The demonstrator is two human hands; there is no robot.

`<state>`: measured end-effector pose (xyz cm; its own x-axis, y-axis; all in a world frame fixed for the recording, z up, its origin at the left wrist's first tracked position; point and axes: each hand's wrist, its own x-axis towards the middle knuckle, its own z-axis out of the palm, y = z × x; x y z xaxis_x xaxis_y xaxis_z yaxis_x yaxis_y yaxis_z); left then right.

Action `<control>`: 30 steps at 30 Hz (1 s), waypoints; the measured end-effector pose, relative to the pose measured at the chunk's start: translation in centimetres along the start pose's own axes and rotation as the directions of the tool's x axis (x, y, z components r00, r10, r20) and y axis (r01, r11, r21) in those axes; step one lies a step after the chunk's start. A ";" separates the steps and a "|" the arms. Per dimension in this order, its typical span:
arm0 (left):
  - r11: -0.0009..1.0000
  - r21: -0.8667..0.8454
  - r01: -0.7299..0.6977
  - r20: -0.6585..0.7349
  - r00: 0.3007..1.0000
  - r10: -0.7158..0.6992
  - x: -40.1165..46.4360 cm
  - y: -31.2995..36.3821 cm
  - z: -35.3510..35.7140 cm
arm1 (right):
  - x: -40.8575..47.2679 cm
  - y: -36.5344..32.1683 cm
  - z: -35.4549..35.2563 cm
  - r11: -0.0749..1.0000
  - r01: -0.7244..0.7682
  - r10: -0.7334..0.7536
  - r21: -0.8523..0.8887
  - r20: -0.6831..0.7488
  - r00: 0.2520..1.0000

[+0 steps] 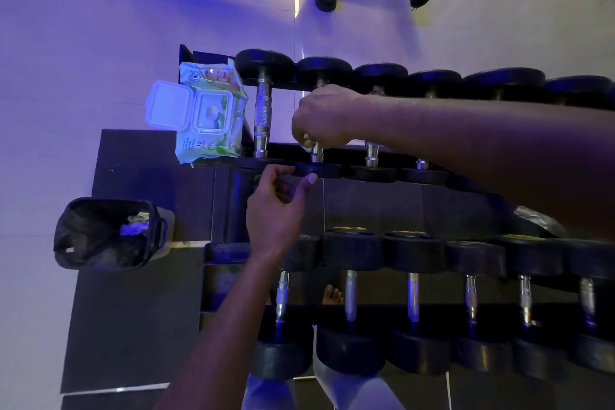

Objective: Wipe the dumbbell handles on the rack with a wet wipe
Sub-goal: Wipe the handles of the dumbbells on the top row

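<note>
Gripping the chrome handle of the second dumbbell (317,151) from the left on the upper tier, your right hand (321,116) is curled round it with a scrap of white wet wipe (305,145) showing under the fingers. Your left hand (274,206) hangs just in front of that tier with thumb and fingers loosely bent and apart, holding nothing; whether its fingertips touch the black head there is not clear. You have two tiers on the rack (233,210): at least six dumbbells show on the upper one and six on the lower, all with round black rubbery heads and shiny metal handles. The leftmost upper handle (263,116) is knurled in its middle. Yellow marks sit on some lower heads, too blurred to read. One pack of wet wipes (213,110) rests on the rack's left end just beside that dumbbell, soft green-and-white film with its white plastic flip lid (168,106) open; "72" can be read on it. One black-lined bin (106,233) stands on the floor to the left, crumpled wipes inside.
</note>
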<state>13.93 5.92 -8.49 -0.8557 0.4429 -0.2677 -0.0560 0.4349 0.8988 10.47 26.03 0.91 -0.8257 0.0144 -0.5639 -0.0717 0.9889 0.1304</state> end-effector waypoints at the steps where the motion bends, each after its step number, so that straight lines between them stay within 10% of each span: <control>1: 1.000 0.003 -0.004 -0.007 1.000 0.004 -0.1 0.0 0.1 | -0.3 0.2 0.3 1.000 0.011 -0.010 0.021 -0.013 1.000; 6: 1.000 0.012 -0.002 -0.063 0.998 0.003 -0.9 0.2 0.7 | -1.8 -0.1 0.8 0.998 0.012 -0.008 0.057 -0.073 0.997; 10: 0.998 -0.039 0.054 -0.092 0.994 -0.058 -1.9 0.3 1.7 | -3.4 0.4 2.9 0.911 -0.079 0.143 0.405 -0.130 0.981; 18: 0.857 -0.399 0.326 -0.016 0.932 -0.361 -2.0 0.2 4.7 | -4.6 0.2 7.8 0.231 0.052 0.703 0.972 -0.204 0.681; 30: 0.561 -0.663 0.495 0.265 0.857 -0.442 -0.8 -0.5 5.4 | -3.2 2.3 8.8 0.209 0.088 0.811 0.974 -0.223 0.540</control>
<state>17.39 9.62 -10.59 -0.5722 0.3947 -0.7189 -0.7961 -0.0569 0.6024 17.84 29.55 -4.15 -0.6291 0.7771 -0.0174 0.4574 0.3520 -0.8166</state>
